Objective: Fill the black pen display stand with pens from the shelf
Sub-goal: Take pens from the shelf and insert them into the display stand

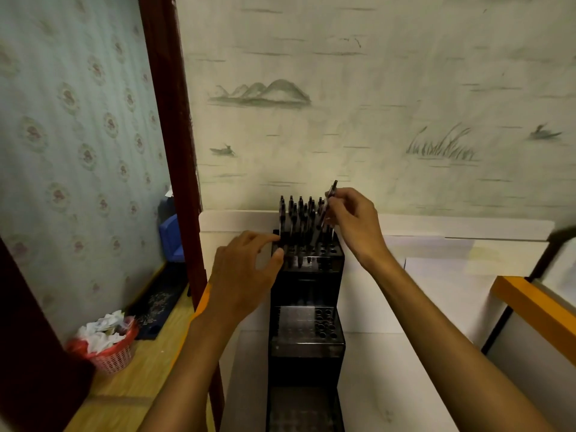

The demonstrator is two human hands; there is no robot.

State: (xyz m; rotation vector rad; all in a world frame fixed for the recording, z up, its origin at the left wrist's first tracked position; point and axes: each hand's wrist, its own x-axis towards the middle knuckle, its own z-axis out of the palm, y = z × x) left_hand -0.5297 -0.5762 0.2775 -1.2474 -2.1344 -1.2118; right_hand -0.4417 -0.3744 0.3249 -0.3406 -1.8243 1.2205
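Pens (299,222) are standing upright in the back rows of the top tier of the black pen display stand (307,307), which is sitting on the white desk (405,369) against the wall. We are pinching one more pen (328,207) in our right hand (352,219), with the thumb and fingertips curled around its upper half; this grip is grasping the pen, which is tilting with its top leaning right and away from us and its lower end pointing down into the right side of the top tier, just beside the pens already standing there. We cannot tell whether its tip is already sitting in a hole. Our left hand (246,275) is resting at the left edge of the same tier, its fingers bent against the stand's corner and its thumb touching the front left of the tier; whether this grip is actually clasping the stand or only steadying it, we cannot tell. The front holes of the top tier are showing open, and the lower tiers stepping toward us are showing rows of holes without pens. On the floor to the left, a red basket (109,347) is holding crumpled white paper, and a blue box (171,238) is sitting farther back.
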